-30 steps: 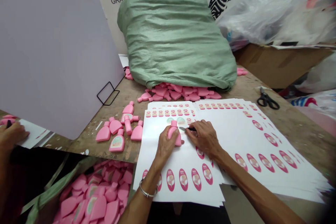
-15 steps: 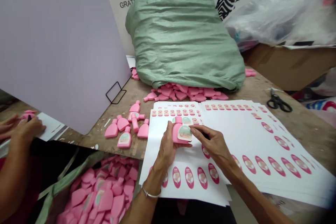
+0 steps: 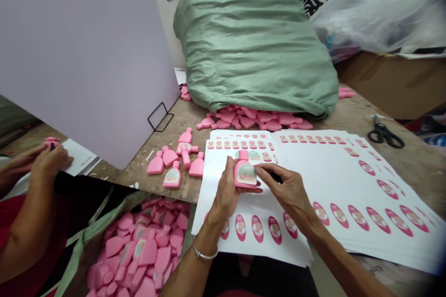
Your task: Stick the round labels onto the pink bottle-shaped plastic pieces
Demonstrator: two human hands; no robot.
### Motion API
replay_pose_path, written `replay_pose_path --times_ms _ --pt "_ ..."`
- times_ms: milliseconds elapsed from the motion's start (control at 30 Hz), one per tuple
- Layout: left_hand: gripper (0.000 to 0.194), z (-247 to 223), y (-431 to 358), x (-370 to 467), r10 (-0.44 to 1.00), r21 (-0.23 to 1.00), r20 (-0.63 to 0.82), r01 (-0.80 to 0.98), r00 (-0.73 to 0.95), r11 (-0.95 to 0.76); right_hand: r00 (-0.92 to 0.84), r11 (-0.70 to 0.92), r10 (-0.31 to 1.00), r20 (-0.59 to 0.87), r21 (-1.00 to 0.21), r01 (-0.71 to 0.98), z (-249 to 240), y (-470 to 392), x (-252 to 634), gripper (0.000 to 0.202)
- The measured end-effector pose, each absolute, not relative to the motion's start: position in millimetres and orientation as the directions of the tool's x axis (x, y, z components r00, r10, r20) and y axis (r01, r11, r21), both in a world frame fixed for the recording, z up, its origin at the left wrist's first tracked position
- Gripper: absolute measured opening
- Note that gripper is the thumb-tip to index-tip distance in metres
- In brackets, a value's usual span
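Observation:
My left hand (image 3: 228, 195) holds a small pink toy bottle (image 3: 243, 155) upright, fingers around its side and bottom. A green-and-white sticker label (image 3: 246, 174) lies over the bottle's front. My right hand (image 3: 284, 188) pinches the label's right edge between thumb and forefinger. Something dark, which I cannot make out, shows under its curled fingers. Beneath both hands is a white sticker sheet (image 3: 240, 248) printed with pink oval and small labels. Left of it sit several pink bottles (image 3: 169, 158), one labelled bottle (image 3: 172, 176) at the front.
A sack of pink bottles (image 3: 139, 246) stands below the table's front edge. Behind lies a big green sack (image 3: 258, 46) with more bottles before it. More sheets (image 3: 306, 167) and black scissors (image 3: 385, 135) are right. Behind a grey panel (image 3: 80, 55), a co-worker's hands (image 3: 45, 162) hold something pink.
The label now lies more squarely across the bottle's front, and the bottle faces me more. My right thumb and forefinger stay at its edge. The whole view has shifted slightly.

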State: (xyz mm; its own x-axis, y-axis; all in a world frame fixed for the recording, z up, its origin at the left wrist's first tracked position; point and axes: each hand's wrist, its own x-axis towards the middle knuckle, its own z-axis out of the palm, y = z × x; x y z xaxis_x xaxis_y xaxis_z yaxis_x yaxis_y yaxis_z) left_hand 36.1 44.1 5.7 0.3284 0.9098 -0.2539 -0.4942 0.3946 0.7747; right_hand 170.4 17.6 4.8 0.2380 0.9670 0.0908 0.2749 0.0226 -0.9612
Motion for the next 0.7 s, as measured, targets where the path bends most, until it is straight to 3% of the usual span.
replay_pose_path --times_ms 267,433,700 --pt "0.054 8 43 31 0.901 0.783 -0.197 -0.491 0.387 0.382 0.233 0.063 0.963 0.137 -0.953 0.298 6 18 167 0.026" --pt "0.035 6 43 26 0.902 0.832 -0.119 -0.453 0.415 0.319 0.218 0.084 0.963 0.156 -0.948 0.307 6 19 165 0.025" --pt "0.041 -3 43 21 0.903 0.853 -0.071 -0.443 0.424 0.276 0.220 0.105 0.952 0.214 -0.901 0.422 5 22 163 0.026"
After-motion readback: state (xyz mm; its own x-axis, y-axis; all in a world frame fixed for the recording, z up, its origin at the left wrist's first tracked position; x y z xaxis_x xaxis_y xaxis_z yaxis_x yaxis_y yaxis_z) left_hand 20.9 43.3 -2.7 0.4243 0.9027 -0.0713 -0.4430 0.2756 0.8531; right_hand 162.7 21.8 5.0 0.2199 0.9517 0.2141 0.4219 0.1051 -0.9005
